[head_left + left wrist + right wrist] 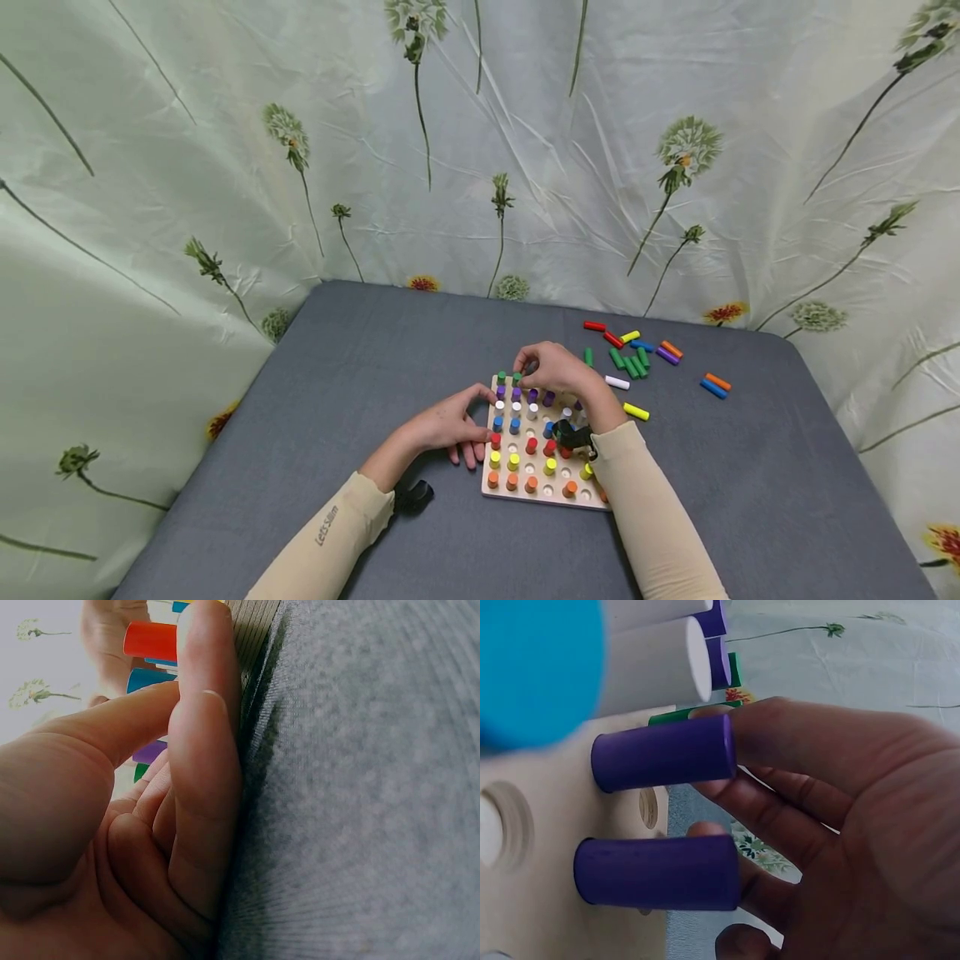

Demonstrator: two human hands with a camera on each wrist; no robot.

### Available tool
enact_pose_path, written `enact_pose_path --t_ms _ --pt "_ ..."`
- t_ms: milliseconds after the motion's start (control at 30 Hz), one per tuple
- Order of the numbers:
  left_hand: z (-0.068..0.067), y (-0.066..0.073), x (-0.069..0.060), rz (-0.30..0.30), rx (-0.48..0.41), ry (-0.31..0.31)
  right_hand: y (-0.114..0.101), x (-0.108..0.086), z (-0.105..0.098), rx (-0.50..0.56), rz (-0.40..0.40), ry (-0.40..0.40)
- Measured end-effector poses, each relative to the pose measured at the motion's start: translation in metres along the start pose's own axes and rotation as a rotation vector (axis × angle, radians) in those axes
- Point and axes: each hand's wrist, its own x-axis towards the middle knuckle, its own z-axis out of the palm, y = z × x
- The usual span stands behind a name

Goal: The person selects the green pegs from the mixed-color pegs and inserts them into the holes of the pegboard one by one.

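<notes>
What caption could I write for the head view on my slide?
Left hand touching the board, right hand pinching a green peg; loose pegs nearby.

Pale, satiny fabric (465, 108) walls in the back and both sides, creased and wrinkled, most sharply above the middle. It is printed with large dandelion heads (690, 150) on long dark-green stems (420, 125), and red-orange blooms (724, 313) lower down. In front stretches a broad surface (405, 350), plain dark grey with rounded far corners. Soft light leaves a whitish sheen on the folds, with a greenish tint at left.
</notes>
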Motion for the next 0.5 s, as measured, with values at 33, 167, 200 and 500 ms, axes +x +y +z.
enact_pose_path --t_ms 33,167,200,500 --pt "0.0 0.0 0.0 0.001 -0.001 0.0 -0.001 0.0 0.0 0.0 0.001 0.0" --pt "-0.001 -0.001 0.001 0.006 -0.002 -0.001 -0.002 -0.002 -0.003 0.002 -0.015 0.003" --pt "-0.001 -0.001 0.001 0.006 -0.001 0.0 -0.002 -0.003 -0.004 0.006 -0.02 0.007" --pt "-0.001 -0.001 0.001 0.001 0.016 0.008 0.012 -0.015 -0.026 0.076 -0.015 0.216"
